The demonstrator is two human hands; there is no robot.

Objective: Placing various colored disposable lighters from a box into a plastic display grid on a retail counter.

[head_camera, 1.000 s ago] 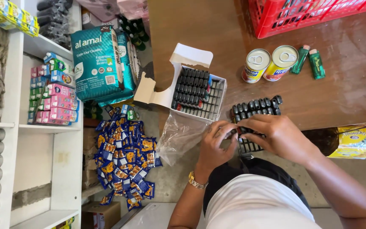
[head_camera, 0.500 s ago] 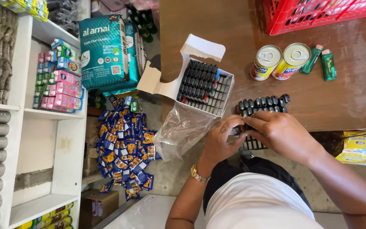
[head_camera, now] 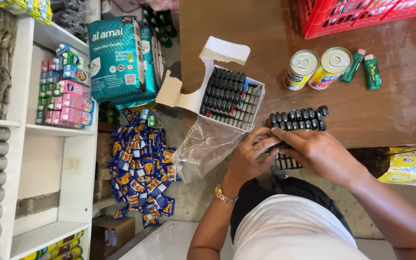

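A lighter tray point(head_camera: 296, 126) is gripped by both hands point(head_camera: 251, 156) point(head_camera: 319, 151) at the counter point(head_camera: 266, 29) edge; it is best kept level. An open box point(head_camera: 229, 96) lies at ten o'clock.

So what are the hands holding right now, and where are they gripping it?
Both hands, left hand and right hand, grip the tray of black lighters by its near edge.

Both hands, left hand point(head_camera: 249, 156) and right hand point(head_camera: 321, 151), close their grip on a tray of black lighters point(head_camera: 297, 120) at the brown table point(head_camera: 246, 24) edge (an open white box point(head_camera: 229, 94) of more lighters just beside).
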